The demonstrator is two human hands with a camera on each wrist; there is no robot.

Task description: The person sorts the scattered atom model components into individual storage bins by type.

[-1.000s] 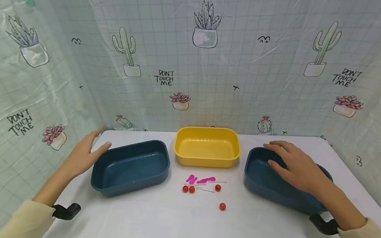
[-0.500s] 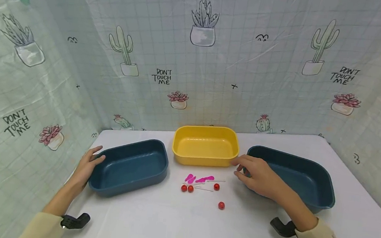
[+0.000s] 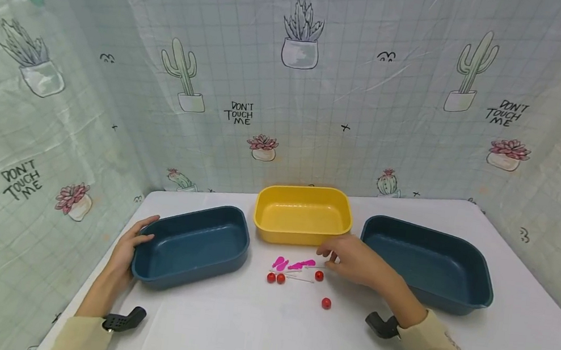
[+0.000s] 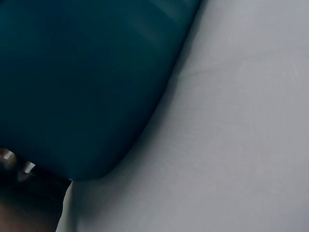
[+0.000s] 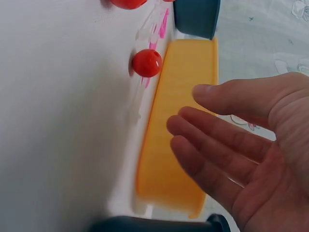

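My left hand [image 3: 124, 250] grips the left end of the left dark blue tray [image 3: 190, 251], thumb over the rim, other fingers along the outside. In the left wrist view the tray's wall [image 4: 87, 77] hides most of that hand. My right hand [image 3: 359, 260] hovers just right of small items on the table, its loosely bent fingers holding nothing. Nearest to its fingertips are a red bead [image 3: 319, 276] and thin white sticks [image 3: 300, 280]. Flat bright pink pieces [image 3: 295, 265] lie beside the sticks. In the right wrist view, thumb and fingers [image 5: 207, 130] are apart before the yellow tray [image 5: 181, 96].
The yellow tray [image 3: 301, 237] stands at the back middle. A second dark blue tray [image 3: 427, 296] stands right of my right hand. More red beads [image 3: 325, 303] lie loose on the white table [image 3: 243, 331]. A printed cloth [image 3: 209, 76] hangs behind and at both sides.
My right hand has moved left and down from above the right blue tray to the small items. My left hand has come down onto the left tray's end.
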